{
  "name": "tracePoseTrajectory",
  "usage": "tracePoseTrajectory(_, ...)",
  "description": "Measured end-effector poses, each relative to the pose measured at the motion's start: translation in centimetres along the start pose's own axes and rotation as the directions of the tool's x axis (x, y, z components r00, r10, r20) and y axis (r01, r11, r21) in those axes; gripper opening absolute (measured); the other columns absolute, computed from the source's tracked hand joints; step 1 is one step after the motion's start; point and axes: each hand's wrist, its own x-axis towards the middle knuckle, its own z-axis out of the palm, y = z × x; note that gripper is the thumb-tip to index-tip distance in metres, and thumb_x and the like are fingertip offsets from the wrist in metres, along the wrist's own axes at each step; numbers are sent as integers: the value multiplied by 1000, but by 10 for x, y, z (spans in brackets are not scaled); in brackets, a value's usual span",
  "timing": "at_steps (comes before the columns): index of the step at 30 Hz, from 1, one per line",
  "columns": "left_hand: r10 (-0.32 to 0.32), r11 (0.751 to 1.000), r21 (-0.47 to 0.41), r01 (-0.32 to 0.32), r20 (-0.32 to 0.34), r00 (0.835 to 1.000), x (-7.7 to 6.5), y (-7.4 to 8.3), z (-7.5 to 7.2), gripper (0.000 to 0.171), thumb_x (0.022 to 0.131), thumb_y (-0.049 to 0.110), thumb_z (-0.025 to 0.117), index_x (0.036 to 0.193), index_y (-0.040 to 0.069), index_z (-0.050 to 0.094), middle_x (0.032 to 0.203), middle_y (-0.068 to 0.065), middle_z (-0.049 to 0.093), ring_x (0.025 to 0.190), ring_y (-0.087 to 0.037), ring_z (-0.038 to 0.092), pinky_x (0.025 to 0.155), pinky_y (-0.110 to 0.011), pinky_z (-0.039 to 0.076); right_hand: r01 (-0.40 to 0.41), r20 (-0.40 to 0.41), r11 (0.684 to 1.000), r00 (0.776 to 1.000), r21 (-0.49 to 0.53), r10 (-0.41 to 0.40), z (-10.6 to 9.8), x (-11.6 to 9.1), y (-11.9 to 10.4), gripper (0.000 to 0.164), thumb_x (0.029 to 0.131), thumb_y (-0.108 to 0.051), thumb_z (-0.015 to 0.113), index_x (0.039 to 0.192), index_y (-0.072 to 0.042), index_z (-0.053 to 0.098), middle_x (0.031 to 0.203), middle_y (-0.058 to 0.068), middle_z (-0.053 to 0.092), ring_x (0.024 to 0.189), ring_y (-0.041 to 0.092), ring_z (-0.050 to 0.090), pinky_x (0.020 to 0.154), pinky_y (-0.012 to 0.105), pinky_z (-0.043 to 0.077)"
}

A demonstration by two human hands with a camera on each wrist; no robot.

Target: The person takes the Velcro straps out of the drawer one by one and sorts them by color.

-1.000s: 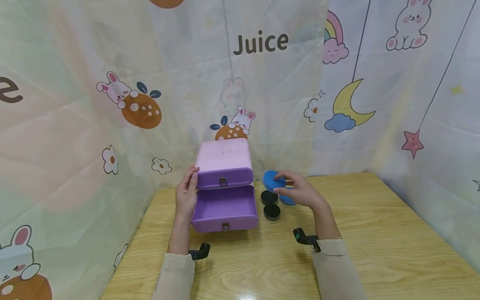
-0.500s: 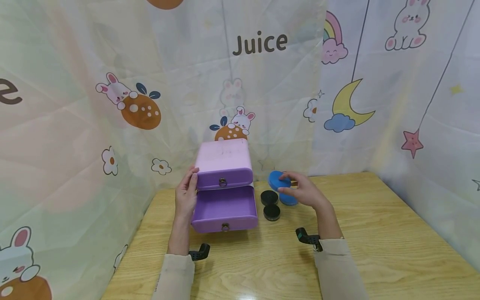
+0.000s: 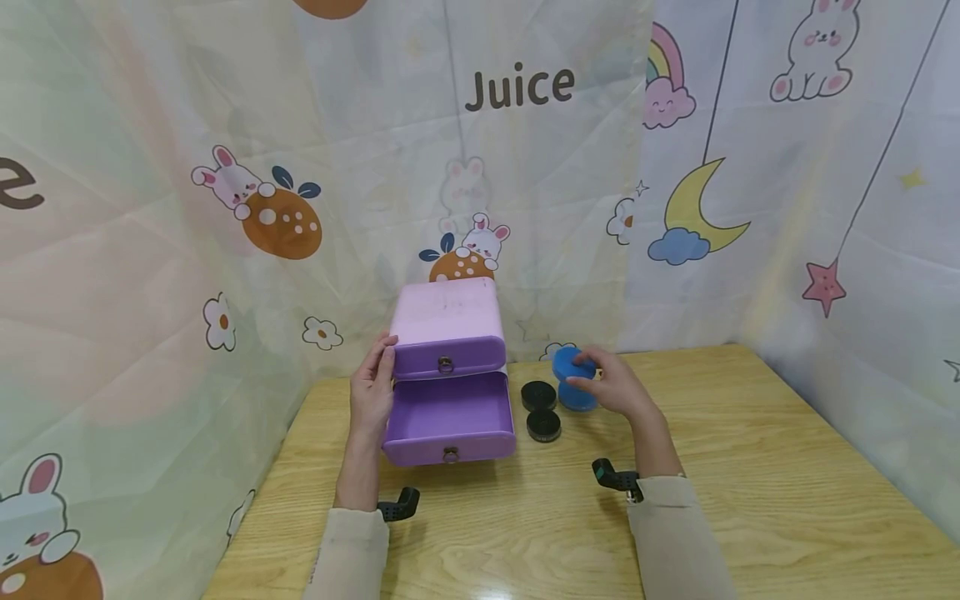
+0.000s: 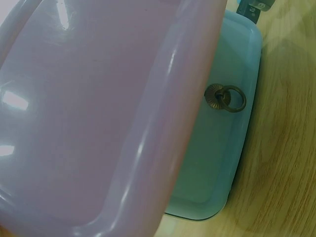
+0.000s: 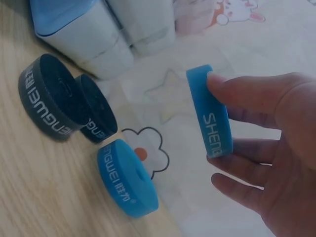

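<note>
In the head view, my left hand [image 3: 371,387] holds the left side of a small pink and purple drawer box [image 3: 450,310], thumb at its front corner. Its lower drawer [image 3: 450,448] is pulled out and bare inside; the upper one is closed. My right hand [image 3: 618,385] pinches a blue tape roll [image 5: 210,113], lettered on its edge, between thumb and fingers. It is raised, just above and behind a second blue tape roll [image 5: 126,177] on the table. Two black tape rolls [image 3: 538,395] [image 3: 543,425] lie between the box and the blue ones. The left wrist view shows no hand clearly.
The wooden table [image 3: 480,533] meets a patterned cloth backdrop [image 3: 555,250] behind the box and rolls. A brass ring pull [image 4: 229,98] juts from the lower drawer's front. A black camera mount [image 3: 615,475] sits on the right wrist.
My right hand has moved to the right with the blue tape roll, from beside the box to above the other blue one. The left hand and the drawer box stay put.
</note>
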Motion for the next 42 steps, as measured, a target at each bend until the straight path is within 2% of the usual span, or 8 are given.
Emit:
tracePoseTrajectory(6,-6,1000,-5,6,-6,1000,0,-1,0,39,107,37,56,138,15,66,165,-1,43,152,-14,41,123,-31,38,-50,79,997,995,-54,54,0,-1,8,35,95,-22,78,123,-2,69,134,24,64,121,43,57,97,59,52)
tracePoseTrajectory(10,0,1000,2,0,-10,1000,0,-1,1,39,108,37,55,138,15,66,165,-1,43,153,-15,40,123,-31,38,-60,114,996,991,-59,67,-2,-3,13,33,93,-22,80,120,-6,70,134,22,64,119,40,58,97,57,53)
tracePoseTrajectory(17,22,1000,2,-22,-10,1000,1,-3,0,39,108,36,56,138,13,66,165,-2,43,153,-16,40,122,-29,40,-32,178,996,983,-88,47,-9,-6,17,31,90,-23,83,114,-6,73,126,18,69,114,36,62,96,56,53)
tracePoseTrajectory(25,24,1000,-11,-24,-2,1000,0,-2,0,38,108,34,55,138,12,66,163,1,46,152,-15,40,123,-32,39,-7,311,995,950,-104,40,-16,-12,15,29,86,-21,87,108,-5,75,117,14,72,109,34,64,93,52,56)
tracePoseTrajectory(30,18,1000,-25,-18,2,1000,0,0,0,39,109,33,54,139,11,65,164,-1,44,154,-17,38,125,-34,37,-51,369,994,926,-99,84,-18,-16,15,30,83,-19,89,108,-8,76,117,12,71,109,33,64,91,49,57)
tracePoseTrajectory(35,18,999,-27,-18,0,1000,0,0,0,38,109,32,54,138,11,66,165,-4,44,153,-16,39,124,-33,37,-96,374,989,918,-111,131,-18,-18,15,31,81,-18,91,107,-10,76,118,10,71,106,28,65,90,46,58)
tracePoseTrajectory(42,9,1000,-21,-9,-10,1000,0,-1,1,39,108,34,55,138,12,66,166,-7,41,153,-17,39,124,-34,37,-118,396,979,901,-166,176,-19,-21,15,31,79,-15,92,104,-9,75,114,9,71,103,26,64,92,51,57)
